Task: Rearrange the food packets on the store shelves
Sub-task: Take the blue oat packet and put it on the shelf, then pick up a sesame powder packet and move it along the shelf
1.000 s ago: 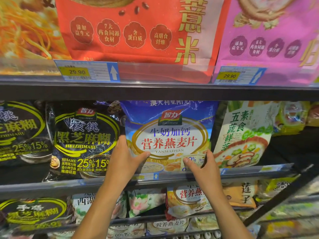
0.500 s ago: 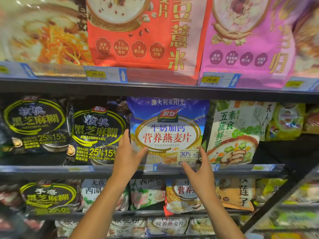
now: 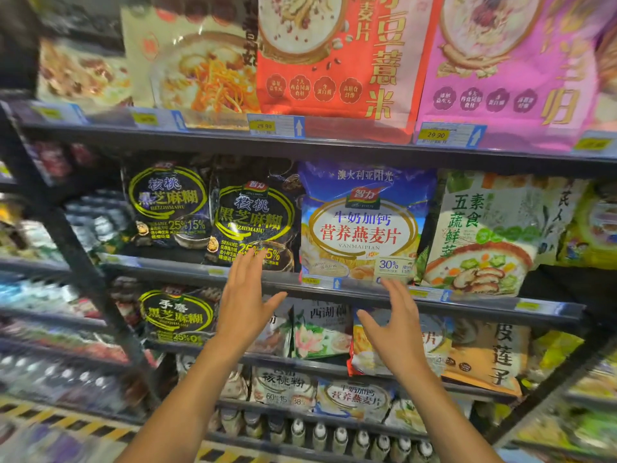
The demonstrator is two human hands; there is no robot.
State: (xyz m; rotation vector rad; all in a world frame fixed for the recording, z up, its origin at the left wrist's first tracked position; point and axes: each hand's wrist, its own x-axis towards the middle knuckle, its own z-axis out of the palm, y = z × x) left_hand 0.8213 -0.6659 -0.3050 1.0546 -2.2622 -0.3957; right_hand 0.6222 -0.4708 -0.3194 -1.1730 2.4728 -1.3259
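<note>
Blue oat packet [image 3: 365,222] stands upright mid-frame on the middle shelf [image 3: 283,285], squeezed between a black sesame packet [image 3: 253,225] and a veggie packet [image 3: 484,235]. That one looks sorted imo. Left hand [image 3: 248,302] and right hand [image 3: 397,332] are both spread wide, holding nothing, just below it. Lower-shelf packets at bottom center look jumbled, so plenty left.

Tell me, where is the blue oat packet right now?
In the head view, the blue oat packet stands upright on the middle shelf, centre-right, between a black sesame packet on its left and a green-and-white vegetable packet on its right.
</note>
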